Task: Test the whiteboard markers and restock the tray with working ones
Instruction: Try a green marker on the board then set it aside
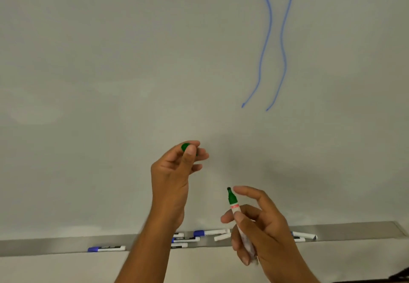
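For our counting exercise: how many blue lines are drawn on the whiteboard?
2. Both wavy lines run down the upper right of the whiteboard: the left line and the right line, side by side, not touching. Their tops run out of view.

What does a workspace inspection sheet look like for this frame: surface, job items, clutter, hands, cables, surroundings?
Surface: whiteboard mostly bare, with two wavy blue lines at upper right and faint wipe smudges at left.
Job's things: green marker uncapped, tip up; green cap off; several blue-capped markers lie in the tray.
Clutter: crumpled white wad, perhaps tissue, in the right palm.
Hands: left hand pinches the cap in its fingers; right hand holds the marker barrel.
Cables: nothing seen.
Surroundings: pale wall below the tray; dark object at bottom right corner, cannot tell what.
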Motion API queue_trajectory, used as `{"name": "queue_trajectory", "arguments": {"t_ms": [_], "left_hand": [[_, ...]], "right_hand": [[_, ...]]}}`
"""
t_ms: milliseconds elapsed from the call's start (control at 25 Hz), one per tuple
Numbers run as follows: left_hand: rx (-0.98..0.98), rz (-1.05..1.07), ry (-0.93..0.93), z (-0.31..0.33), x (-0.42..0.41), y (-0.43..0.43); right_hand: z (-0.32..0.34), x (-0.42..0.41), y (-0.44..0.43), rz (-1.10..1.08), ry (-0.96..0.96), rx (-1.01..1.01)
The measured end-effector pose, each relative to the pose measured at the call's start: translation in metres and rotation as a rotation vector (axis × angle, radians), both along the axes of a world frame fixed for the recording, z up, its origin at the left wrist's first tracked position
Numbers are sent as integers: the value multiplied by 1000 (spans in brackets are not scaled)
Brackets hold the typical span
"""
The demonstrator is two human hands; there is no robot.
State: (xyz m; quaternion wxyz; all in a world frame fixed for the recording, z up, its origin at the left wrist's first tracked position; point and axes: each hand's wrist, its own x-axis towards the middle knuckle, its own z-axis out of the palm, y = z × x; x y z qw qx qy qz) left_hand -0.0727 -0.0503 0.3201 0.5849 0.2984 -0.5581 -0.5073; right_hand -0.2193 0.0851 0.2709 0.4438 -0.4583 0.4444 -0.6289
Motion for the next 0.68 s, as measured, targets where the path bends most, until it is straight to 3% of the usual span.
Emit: {"name": "queue_trajectory", "arguments": {"t_ms": [280, 360, 520, 680], "left_hand": [[-334, 219, -42, 60, 3, -12], [-608, 349, -115, 98, 8, -28], [-1279, 808, -393, 184, 13, -75], [-1438, 969, -439, 247, 12, -110]], "right_hand": [[84, -19, -19, 49, -56, -372], [115, -17, -32, -75, 104, -512], [180, -7, -49, -420, 465, -722], [235, -4, -74, -572, 588, -942]]}}
